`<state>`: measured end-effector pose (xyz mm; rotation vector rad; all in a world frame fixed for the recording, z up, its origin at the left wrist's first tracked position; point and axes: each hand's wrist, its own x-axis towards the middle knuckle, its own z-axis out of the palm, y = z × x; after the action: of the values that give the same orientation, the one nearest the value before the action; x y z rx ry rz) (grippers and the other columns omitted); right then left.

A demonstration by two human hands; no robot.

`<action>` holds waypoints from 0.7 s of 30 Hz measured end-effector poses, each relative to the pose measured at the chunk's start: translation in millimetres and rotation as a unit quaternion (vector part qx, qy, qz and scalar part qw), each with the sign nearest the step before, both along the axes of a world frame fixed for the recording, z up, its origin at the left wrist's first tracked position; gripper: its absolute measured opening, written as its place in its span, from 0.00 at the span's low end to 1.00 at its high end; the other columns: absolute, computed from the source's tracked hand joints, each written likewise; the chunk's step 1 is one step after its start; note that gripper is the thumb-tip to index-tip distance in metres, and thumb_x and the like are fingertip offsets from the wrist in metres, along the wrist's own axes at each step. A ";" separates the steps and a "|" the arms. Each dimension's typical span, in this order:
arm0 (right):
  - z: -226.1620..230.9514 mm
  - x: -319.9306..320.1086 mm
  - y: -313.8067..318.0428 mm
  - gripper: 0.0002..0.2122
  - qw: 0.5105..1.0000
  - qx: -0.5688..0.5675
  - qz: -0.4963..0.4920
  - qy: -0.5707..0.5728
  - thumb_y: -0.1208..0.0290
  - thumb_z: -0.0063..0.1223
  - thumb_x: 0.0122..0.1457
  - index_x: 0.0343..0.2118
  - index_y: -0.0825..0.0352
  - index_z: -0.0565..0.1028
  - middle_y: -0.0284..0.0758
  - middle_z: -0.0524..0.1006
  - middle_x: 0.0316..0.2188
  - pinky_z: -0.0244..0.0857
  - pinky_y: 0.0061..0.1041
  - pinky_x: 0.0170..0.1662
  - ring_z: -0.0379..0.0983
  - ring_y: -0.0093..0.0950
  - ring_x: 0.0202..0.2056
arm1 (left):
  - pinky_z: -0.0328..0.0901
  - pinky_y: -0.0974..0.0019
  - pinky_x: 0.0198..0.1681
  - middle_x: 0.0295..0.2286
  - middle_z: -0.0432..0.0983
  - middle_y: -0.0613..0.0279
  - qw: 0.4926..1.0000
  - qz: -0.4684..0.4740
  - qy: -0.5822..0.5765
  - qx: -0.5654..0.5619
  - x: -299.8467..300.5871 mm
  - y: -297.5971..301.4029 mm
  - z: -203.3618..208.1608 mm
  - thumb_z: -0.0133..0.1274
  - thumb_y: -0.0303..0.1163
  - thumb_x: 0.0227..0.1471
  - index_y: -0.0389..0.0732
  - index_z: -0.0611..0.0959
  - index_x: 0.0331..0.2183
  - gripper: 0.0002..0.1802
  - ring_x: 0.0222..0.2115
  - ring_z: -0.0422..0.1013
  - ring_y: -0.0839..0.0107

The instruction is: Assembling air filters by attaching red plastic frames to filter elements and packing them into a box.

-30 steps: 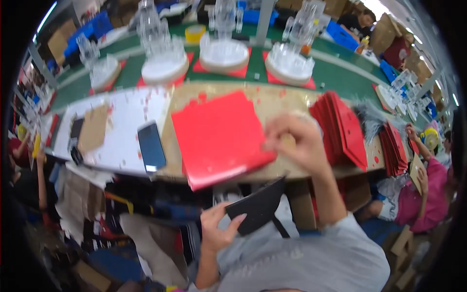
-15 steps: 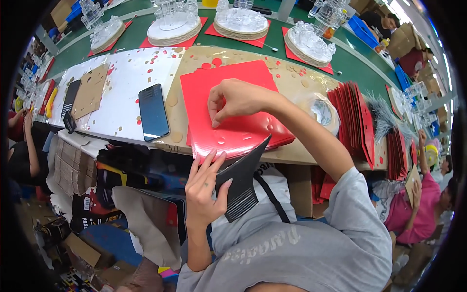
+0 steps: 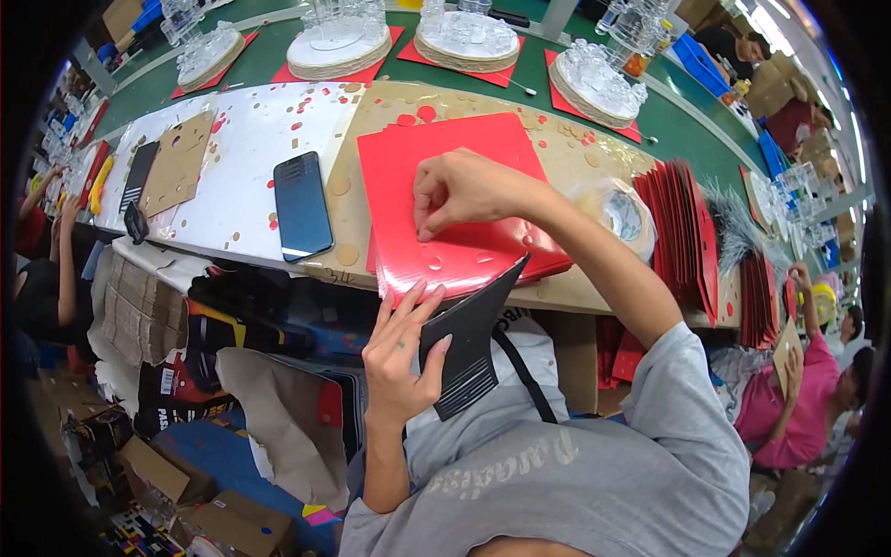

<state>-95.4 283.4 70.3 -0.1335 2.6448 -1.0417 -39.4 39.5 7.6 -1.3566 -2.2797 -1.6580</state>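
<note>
While the red sheets (image 3: 464, 243) lie as a roughly squared stack at the centre of the dial, the other pieces are listed by the hour around it. Item: left hand (image 3: 399, 357), at seven o'clock, its fingers gripping a black sheet (image 3: 473, 334) by the left edge, thumb on the face and fingertips reaching the stack's near edge; apparently held tilted so that the face stays in sight. Item: right hand (image 3: 469, 190), over the stack, the fingers curled downward close to the topmost sheet; whether they pinch anything cannot be told. Its forearm enters from four o'clock, which seems to leave the black sheet unobstructed. Materials: the red is smooth and glossy, with small round marks or discs on its near half; the black is matt and stiff, with slim parallel slits or stripes near its lower end. Nine o'clock: a dark, glassy phone (image 3: 303, 209), perhaps laid aside there for clearance; beyond it, brown punched card (image 3: 179, 167). Three o'clock: a shiny tape roll (image 3: 624, 218), then folded red pieces (image 3: 677, 241) standing on edge, probably grouped for reach. Eleven o'clock: paper discs (image 3: 426, 113), red and brown, loose on the tabletop (image 3: 348, 130).
</note>
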 end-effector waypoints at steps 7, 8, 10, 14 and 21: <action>-10.6 17.0 10.7 0.13 0.989 -0.087 -0.037 0.110 0.64 0.62 0.55 0.41 0.65 0.81 0.32 0.78 0.34 0.66 0.24 0.40 0.72 0.22 0.34 | 0.62 0.58 0.56 0.47 0.75 0.37 0.958 -0.002 -0.218 0.188 -18.2 -37.4 8.3 0.49 0.35 0.49 0.20 0.79 0.41 0.25 0.48 0.72 0.53; -11.7 19.1 10.8 0.12 0.989 -0.082 -0.054 0.106 0.65 0.60 0.57 0.41 0.65 0.81 0.32 0.79 0.35 0.66 0.23 0.40 0.72 0.22 0.34 | 0.59 0.56 0.58 0.50 0.73 0.37 0.972 0.030 -0.162 0.165 -32.3 -40.3 10.9 0.49 0.35 0.49 0.22 0.79 0.42 0.25 0.53 0.69 0.51; -14.0 21.3 10.0 0.12 0.989 -0.081 -0.070 0.104 0.65 0.58 0.58 0.41 0.66 0.81 0.32 0.79 0.35 0.66 0.23 0.41 0.72 0.22 0.34 | 0.51 0.53 0.62 0.55 0.68 0.41 0.997 0.075 0.007 0.021 -63.3 -48.1 12.3 0.48 0.34 0.49 0.27 0.79 0.45 0.24 0.62 0.56 0.49; -19.5 21.2 5.9 0.11 0.983 -0.109 -0.088 0.118 0.66 0.57 0.59 0.41 0.66 0.81 0.33 0.80 0.35 0.66 0.23 0.43 0.74 0.22 0.36 | 0.34 0.46 0.67 0.61 0.59 0.46 0.978 0.103 0.072 -0.166 -106.2 -58.5 2.3 0.47 0.32 0.55 0.31 0.77 0.49 0.22 0.64 0.50 0.51; -34.5 22.2 13.1 0.12 0.971 -0.151 -0.114 0.144 0.63 0.59 0.56 0.39 0.65 0.82 0.38 0.81 0.33 0.69 0.28 0.42 0.76 0.30 0.35 | 0.46 0.51 0.65 0.41 0.79 0.46 0.991 0.089 -0.038 -0.090 -95.9 -80.9 -4.6 0.45 0.26 0.54 0.26 0.75 0.48 0.20 0.46 0.74 0.50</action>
<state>-73.2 296.5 35.9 -0.0475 2.7846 -1.6103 -135.4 -41.4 3.0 -1.0932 -2.5627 -1.5077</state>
